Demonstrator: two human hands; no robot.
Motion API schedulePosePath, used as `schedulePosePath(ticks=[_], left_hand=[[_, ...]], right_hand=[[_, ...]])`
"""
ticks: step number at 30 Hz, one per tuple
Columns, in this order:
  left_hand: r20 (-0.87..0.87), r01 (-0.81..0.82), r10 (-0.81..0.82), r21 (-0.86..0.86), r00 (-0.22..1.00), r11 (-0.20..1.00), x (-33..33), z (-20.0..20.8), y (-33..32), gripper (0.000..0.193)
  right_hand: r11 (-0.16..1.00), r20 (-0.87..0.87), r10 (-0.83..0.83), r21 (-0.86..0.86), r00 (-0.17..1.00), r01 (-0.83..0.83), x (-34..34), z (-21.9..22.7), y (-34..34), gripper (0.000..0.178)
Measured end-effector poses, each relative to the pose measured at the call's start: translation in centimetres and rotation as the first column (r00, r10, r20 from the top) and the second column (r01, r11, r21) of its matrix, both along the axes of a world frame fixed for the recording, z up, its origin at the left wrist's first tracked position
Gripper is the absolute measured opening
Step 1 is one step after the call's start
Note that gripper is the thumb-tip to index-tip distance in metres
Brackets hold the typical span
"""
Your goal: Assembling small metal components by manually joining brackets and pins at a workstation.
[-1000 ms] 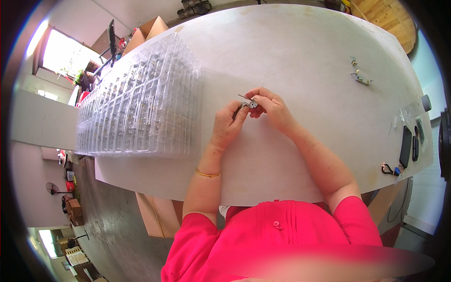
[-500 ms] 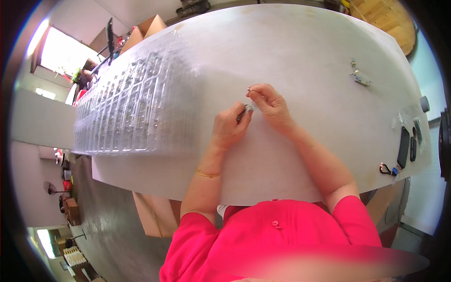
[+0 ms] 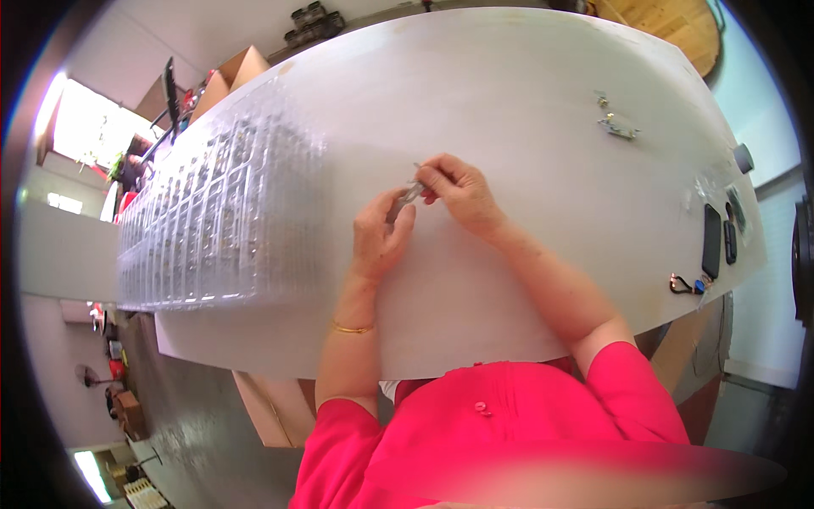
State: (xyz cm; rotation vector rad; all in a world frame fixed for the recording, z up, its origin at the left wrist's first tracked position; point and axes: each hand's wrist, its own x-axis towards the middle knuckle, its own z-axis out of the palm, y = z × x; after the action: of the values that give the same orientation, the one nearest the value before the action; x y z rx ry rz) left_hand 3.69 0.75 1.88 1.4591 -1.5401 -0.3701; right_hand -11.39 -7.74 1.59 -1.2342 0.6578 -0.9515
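Over the middle of the white table (image 3: 475,288), my two hands meet at a small silvery metal part (image 3: 410,194). My left hand (image 3: 380,235) grips this part between thumb and fingers. At its upper end, my right hand (image 3: 458,193) is pinched shut, with a tiny metal piece at the fingertips whose kind is too small to tell. To the left rises a stack of clear plastic trays (image 3: 212,212), with small metal pieces in their compartments. A few loose metal parts (image 3: 619,127) lie on the table at the far right.
By the right edge lie a black phone-like slab (image 3: 711,241), a narrow dark object (image 3: 730,242) and a black loop with a blue piece (image 3: 682,285). Cardboard boxes stand beyond the far left edge (image 3: 229,81) and below the near edge (image 3: 270,410).
My right hand has come down to the metal part in my left hand, and the two now touch it together. The whole view has shifted slightly.
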Motion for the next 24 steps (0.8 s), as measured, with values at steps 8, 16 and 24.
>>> schedulePosePath(ticks=[8, 16, 24], left_hand=[[-0.112, 0.111, -0.092, 0.181, 0.989, 0.977, 1.2, 0.3, 0.0, 0.023], [-0.320, -0.010, 0.064, 0.168, 0.945, 0.986, 0.5, -0.5, -0.2, 0.020], [-0.213, -0.112, 0.128, 0.082, 0.969, 0.990, 0.4, -1.1, -0.7, 0.019]], right_hand=[[0.999, 0.011, -0.047, -0.028, 0.999, 0.047, -0.3, 0.2, -0.3, 0.013], [0.969, -0.119, -0.194, -0.177, 0.974, 0.171, -0.1, 0.0, 0.1, 0.012], [0.892, -0.335, -0.237, -0.446, 0.912, 0.068, 0.0, 0.5, 1.0, 0.013]])
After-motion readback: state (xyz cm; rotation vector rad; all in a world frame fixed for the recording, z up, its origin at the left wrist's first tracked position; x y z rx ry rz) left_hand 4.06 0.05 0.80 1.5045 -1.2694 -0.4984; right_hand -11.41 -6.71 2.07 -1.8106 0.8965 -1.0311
